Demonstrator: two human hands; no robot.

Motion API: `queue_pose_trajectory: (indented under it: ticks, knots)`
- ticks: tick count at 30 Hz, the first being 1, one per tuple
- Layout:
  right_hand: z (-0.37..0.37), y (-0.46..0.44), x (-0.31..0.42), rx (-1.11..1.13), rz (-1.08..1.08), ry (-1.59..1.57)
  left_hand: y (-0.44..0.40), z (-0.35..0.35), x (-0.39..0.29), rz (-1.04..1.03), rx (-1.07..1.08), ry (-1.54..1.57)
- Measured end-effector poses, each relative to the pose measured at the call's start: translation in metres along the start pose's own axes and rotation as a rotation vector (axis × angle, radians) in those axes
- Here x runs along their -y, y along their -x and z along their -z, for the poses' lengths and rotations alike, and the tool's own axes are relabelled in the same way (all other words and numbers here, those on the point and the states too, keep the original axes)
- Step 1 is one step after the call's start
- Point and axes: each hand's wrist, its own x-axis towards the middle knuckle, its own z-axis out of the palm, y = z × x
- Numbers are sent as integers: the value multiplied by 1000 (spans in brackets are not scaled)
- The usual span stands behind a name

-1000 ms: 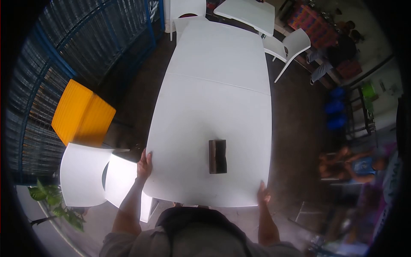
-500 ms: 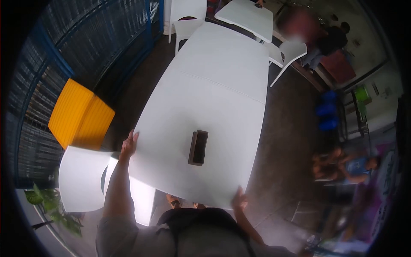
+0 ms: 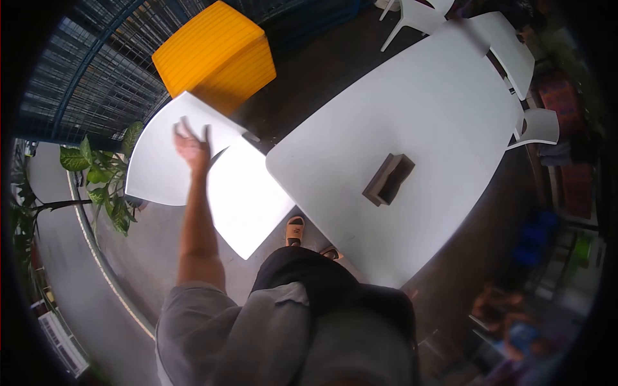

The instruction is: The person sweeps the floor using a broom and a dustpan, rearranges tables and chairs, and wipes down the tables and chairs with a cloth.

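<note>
My left hand (image 3: 192,145) is stretched out over the backrest of a white plastic chair (image 3: 161,157), fingers spread and holding nothing. Whether it touches the chair, I cannot tell. The chair's bright seat (image 3: 248,199) adjoins the corner of a long white table (image 3: 322,186). On that tabletop stands a small dark brown open box (image 3: 389,180). My right hand does not show; that side is hidden by my body and the table's near edge.
A yellow ribbed block (image 3: 215,55) stands behind the chair, beside a blue-framed mesh wall (image 3: 96,71). Green leafy plants (image 3: 103,174) are at the left. More white chairs (image 3: 421,16) surround the table's far end. A blurred person (image 3: 518,331) is at lower right.
My view has turned left. My left hand has let go of the table's edge and moved over the chair, opening its fingers. My right hand has gone out of sight.
</note>
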Motion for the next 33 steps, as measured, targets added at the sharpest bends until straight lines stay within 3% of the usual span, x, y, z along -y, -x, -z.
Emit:
queue_pose_trajectory:
  ticks: [3,5,8,11,12,15,18,22,25,26,30,33]
  knots:
    - [32,32,-15,-150,-68,470,-29,-17,178,450,288,-420]
    - [52,41,-26,-187,-132,670,-52,-2,231,698,499,-563]
    - [73,57,-41,-200,-227,869,-61,19,267,667,817,-589]
    - [89,64,-46,-192,-282,995,-60,20,285,668,902,-472]
    - [97,64,-46,-188,-285,1017,-55,19,294,542,749,-422]
    - [115,52,-39,-102,-224,1102,-31,35,315,348,599,-282]
    - [137,30,-33,16,-111,1019,0,94,291,253,525,-302]
    - [119,11,-37,51,-105,1246,59,184,249,297,428,-233]
    - [108,-9,-54,274,14,1255,100,246,231,391,523,-162]
    - [99,-19,-62,321,57,1337,113,257,238,404,622,-318]
    - [49,-51,-91,512,297,1604,173,300,252,374,621,-312]
    - [-38,24,-110,612,411,1627,232,310,290,364,617,-327]
